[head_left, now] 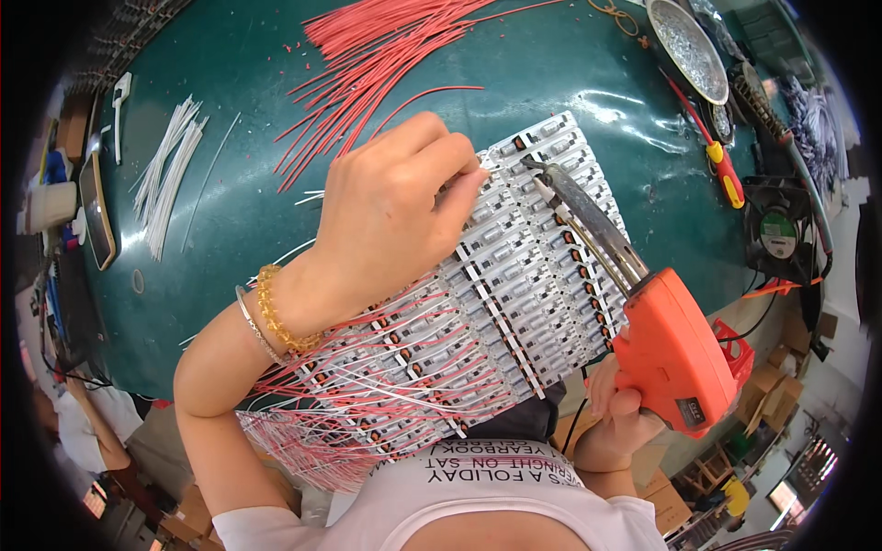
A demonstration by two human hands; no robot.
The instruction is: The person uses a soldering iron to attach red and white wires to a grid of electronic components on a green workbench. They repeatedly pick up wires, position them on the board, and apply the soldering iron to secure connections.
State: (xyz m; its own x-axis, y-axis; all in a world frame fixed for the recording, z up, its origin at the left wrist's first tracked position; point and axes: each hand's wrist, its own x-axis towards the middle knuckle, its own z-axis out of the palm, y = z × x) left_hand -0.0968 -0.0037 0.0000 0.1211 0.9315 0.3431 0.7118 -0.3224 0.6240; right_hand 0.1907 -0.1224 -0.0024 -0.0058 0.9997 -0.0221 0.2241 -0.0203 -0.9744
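Note:
My left hand point(400, 197) is closed in a pinch over the upper part of a panel of small circuit boards point(519, 266). A thin white wire point(313, 196) emerges behind this hand; its other end is mostly hidden by my fingers. In my right hand point(620, 409) is an orange-red soldering gun point(675, 354), gripped by its handle. Its metal tip and dark feed tube point at the panel's upper rows, just right of my left fingertips. Many red and white wires point(404, 376) trail from the panel's left and lower rows toward my lap.
A bundle of red wires point(367, 64) lies on the green tabletop point(248, 55), beyond my left hand. White wires point(170, 174) and a phone point(96, 211) are at left. A metal dish point(689, 50), a screwdriver point(726, 174) and a small fan point(779, 230) occupy the right side.

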